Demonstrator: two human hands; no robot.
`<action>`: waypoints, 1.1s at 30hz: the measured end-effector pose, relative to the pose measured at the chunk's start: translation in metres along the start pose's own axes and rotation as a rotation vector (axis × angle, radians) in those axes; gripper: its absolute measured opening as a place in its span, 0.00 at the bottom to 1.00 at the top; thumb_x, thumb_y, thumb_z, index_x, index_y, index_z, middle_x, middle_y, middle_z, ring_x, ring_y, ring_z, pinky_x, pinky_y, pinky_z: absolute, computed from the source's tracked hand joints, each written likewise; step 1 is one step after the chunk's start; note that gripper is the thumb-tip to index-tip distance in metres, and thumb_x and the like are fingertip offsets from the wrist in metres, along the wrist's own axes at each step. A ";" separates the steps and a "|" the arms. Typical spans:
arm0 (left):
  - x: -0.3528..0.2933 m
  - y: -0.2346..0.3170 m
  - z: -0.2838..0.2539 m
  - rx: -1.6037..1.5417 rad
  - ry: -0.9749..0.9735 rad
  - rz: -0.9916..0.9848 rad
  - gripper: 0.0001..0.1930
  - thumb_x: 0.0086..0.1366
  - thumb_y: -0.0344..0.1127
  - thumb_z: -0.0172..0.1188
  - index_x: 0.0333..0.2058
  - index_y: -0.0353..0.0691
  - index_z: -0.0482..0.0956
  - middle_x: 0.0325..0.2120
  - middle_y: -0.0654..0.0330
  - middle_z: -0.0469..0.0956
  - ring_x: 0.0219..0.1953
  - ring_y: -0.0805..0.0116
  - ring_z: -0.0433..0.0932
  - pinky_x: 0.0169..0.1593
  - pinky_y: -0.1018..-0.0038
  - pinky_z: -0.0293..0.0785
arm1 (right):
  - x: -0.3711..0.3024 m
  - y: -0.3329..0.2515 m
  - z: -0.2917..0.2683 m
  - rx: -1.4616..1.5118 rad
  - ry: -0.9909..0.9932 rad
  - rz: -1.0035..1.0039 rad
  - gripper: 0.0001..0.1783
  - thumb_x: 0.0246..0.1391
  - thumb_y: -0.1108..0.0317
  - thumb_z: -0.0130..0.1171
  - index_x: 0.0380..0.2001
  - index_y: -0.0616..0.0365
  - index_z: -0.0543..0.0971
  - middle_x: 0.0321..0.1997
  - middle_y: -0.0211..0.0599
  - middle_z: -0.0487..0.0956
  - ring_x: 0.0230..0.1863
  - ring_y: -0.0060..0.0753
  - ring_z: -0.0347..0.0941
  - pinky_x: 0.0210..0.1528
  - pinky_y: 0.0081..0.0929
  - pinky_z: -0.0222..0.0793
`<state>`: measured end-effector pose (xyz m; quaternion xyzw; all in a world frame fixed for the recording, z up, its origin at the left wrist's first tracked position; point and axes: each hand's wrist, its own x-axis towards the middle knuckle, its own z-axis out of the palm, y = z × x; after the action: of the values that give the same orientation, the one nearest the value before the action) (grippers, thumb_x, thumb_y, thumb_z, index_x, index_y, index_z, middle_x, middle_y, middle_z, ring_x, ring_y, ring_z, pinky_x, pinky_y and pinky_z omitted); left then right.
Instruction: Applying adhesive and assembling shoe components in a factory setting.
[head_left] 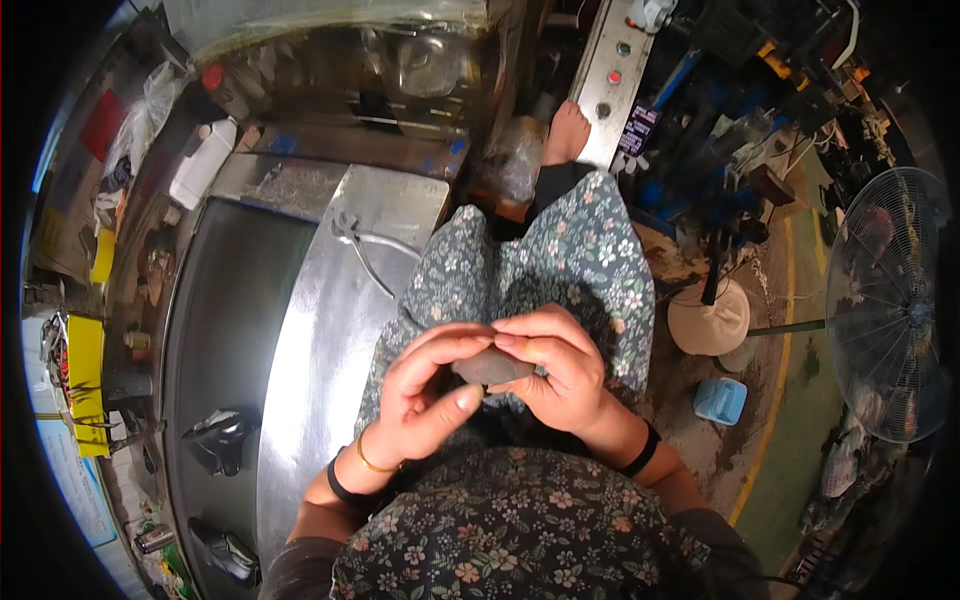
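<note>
Gripping a grey piece (488, 367) together, the left hand (422, 388) and right hand (562, 372) met over the floral apron (575, 240), beside the right edge of the metal worktop (325, 340)

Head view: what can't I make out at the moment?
In the head view:
- Grey piece: underside hidden by the piece itself; edges partly covered by the left hand and right hand.
- Push-button panel: far end cut off by the top edge.
- Purple label: print too small.
</note>
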<state>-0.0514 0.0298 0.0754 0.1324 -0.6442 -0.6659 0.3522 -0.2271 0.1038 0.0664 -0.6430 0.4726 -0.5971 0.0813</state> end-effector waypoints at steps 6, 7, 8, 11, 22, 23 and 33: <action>0.006 0.000 0.008 0.236 -0.079 -0.074 0.32 0.55 0.28 0.69 0.57 0.35 0.66 0.52 0.54 0.72 0.53 0.66 0.72 0.56 0.68 0.69 | 0.002 -0.013 -0.004 0.058 -0.063 0.095 0.21 0.48 0.60 0.69 0.39 0.66 0.79 0.45 0.45 0.78 0.42 0.41 0.77 0.45 0.32 0.73; 0.010 0.004 0.005 0.388 -0.175 -0.040 0.31 0.55 0.29 0.69 0.57 0.35 0.66 0.50 0.54 0.74 0.52 0.67 0.74 0.54 0.69 0.70 | -0.001 -0.015 -0.004 0.014 -0.085 0.067 0.21 0.48 0.59 0.69 0.39 0.65 0.79 0.45 0.44 0.78 0.43 0.41 0.76 0.44 0.32 0.73; 0.004 0.003 0.007 0.334 -0.178 -0.127 0.30 0.56 0.31 0.69 0.57 0.36 0.67 0.45 0.53 0.78 0.47 0.68 0.77 0.51 0.72 0.72 | 0.001 -0.018 -0.006 0.005 -0.095 0.045 0.22 0.48 0.57 0.68 0.39 0.65 0.80 0.46 0.43 0.78 0.42 0.42 0.76 0.44 0.34 0.71; -0.012 0.004 0.002 0.296 -0.134 -0.213 0.26 0.57 0.31 0.67 0.54 0.34 0.70 0.40 0.55 0.81 0.43 0.68 0.79 0.49 0.73 0.74 | 0.009 -0.034 -0.009 -0.168 -0.128 0.006 0.27 0.48 0.52 0.67 0.43 0.64 0.80 0.57 0.47 0.73 0.49 0.45 0.71 0.51 0.37 0.66; -0.019 0.041 0.014 -0.435 0.062 -0.039 0.37 0.51 0.23 0.69 0.60 0.38 0.62 0.46 0.41 0.77 0.46 0.50 0.79 0.50 0.55 0.77 | -0.020 -0.051 0.014 0.670 -0.420 0.690 0.23 0.66 0.59 0.51 0.58 0.59 0.64 0.37 0.23 0.73 0.31 0.13 0.65 0.30 0.18 0.66; -0.016 0.032 -0.002 -0.273 -0.166 0.063 0.32 0.61 0.35 0.64 0.62 0.39 0.61 0.52 0.42 0.73 0.53 0.51 0.75 0.58 0.55 0.70 | -0.022 -0.045 0.013 0.706 -0.447 0.716 0.21 0.66 0.60 0.50 0.57 0.59 0.65 0.36 0.24 0.72 0.31 0.14 0.64 0.33 0.17 0.66; -0.006 0.040 0.030 0.244 -0.011 -0.074 0.11 0.61 0.36 0.64 0.39 0.39 0.76 0.34 0.58 0.78 0.37 0.65 0.77 0.43 0.73 0.75 | -0.012 -0.047 0.006 0.762 -0.581 0.748 0.03 0.51 0.72 0.64 0.30 0.57 0.80 0.28 0.31 0.79 0.31 0.24 0.74 0.32 0.28 0.69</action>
<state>-0.0540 0.0603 0.1161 0.1945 -0.7170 -0.5958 0.3052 -0.1961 0.1355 0.0880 -0.4958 0.3781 -0.4552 0.6357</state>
